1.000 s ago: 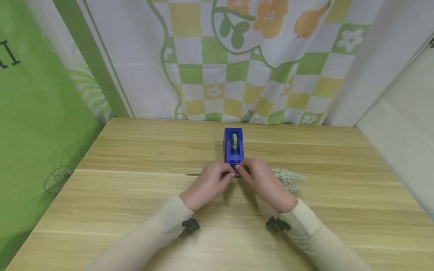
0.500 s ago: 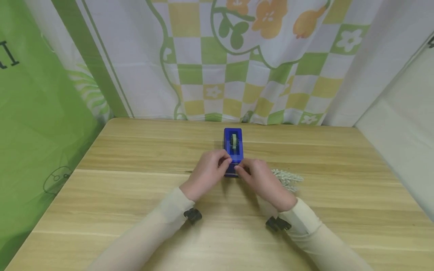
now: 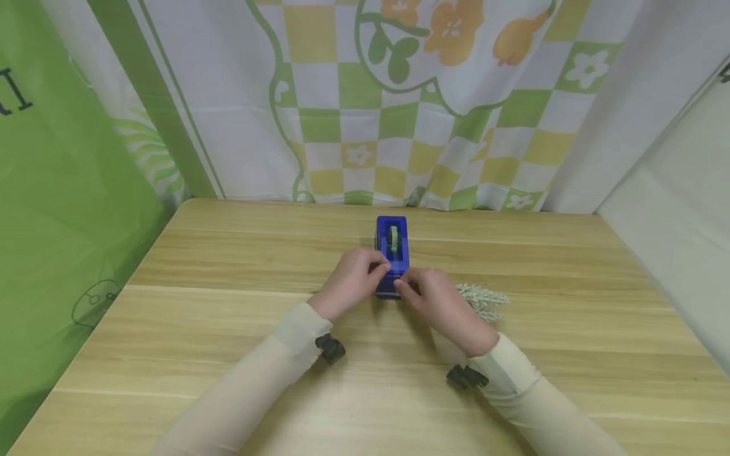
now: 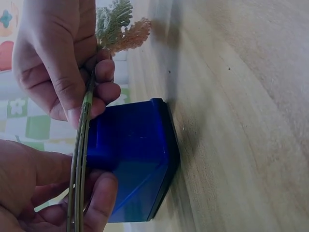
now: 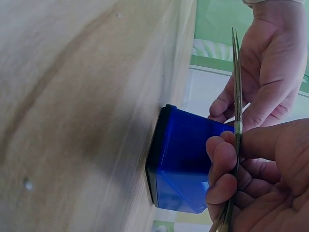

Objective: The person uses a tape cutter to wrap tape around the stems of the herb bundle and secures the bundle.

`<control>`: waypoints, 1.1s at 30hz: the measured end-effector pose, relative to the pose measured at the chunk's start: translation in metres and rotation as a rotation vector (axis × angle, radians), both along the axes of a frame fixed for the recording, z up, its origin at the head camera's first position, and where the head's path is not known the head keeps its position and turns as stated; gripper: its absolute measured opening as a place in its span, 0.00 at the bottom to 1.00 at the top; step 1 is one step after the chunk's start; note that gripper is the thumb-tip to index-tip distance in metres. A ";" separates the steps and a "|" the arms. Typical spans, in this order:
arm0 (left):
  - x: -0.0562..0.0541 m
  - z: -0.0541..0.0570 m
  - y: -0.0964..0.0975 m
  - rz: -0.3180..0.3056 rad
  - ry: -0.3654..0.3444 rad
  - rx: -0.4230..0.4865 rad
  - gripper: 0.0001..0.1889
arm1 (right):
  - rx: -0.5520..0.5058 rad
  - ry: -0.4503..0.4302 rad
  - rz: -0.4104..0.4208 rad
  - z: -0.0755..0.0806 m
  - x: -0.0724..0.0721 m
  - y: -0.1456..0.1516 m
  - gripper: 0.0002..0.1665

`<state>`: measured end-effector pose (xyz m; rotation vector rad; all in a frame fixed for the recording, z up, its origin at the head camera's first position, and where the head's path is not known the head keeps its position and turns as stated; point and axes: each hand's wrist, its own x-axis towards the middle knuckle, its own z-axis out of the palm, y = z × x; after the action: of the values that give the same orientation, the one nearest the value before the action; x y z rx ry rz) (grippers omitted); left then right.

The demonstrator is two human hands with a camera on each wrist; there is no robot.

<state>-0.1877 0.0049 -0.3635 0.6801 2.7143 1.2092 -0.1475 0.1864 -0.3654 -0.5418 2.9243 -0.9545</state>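
Observation:
In the head view a blue tape dispenser (image 3: 391,220) stands on the table, its tape roll (image 3: 394,238) in the top slot. Just before it, my right hand (image 3: 443,310) grips a thin bundle of stems (image 4: 78,164) from dried grass-like flowers, whose pale green heads (image 3: 481,300) stick out to the right. A pale band (image 5: 238,127) circles the stems beside the right fingertips. My left hand (image 3: 349,285) has thumb and forefinger pinched together at the dispenser's front, behind the stems in the left wrist view. Between them seems to be clear tape, barely visible.
The wooden table (image 3: 228,253) runs back to a checked, flowered curtain (image 3: 399,126). Green cloth (image 3: 68,190) hangs on the left and a pale panel (image 3: 673,177) on the right. Each sleeve carries a dark wrist mount (image 3: 331,348).
My left hand has left the stems, moving up and slightly left to the dispenser's front edge, fingertips still pinched. The right hand has stayed nearly in place with the stems.

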 end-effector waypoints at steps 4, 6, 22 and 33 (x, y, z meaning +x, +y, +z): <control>-0.001 0.000 0.000 -0.001 -0.003 -0.008 0.10 | -0.001 -0.001 0.002 0.000 0.000 0.000 0.19; -0.002 0.000 0.000 -0.003 0.000 -0.009 0.10 | -0.001 0.001 0.003 0.000 0.000 0.000 0.20; -0.002 -0.004 -0.001 -0.009 0.002 0.008 0.11 | 0.017 0.023 0.005 -0.001 0.000 0.000 0.21; -0.002 -0.004 -0.002 -0.006 -0.003 0.006 0.11 | 0.036 0.009 0.012 0.000 -0.001 0.000 0.19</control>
<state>-0.1897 0.0032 -0.3675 0.6862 2.7053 1.2161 -0.1482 0.1867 -0.3658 -0.5620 2.9362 -0.8993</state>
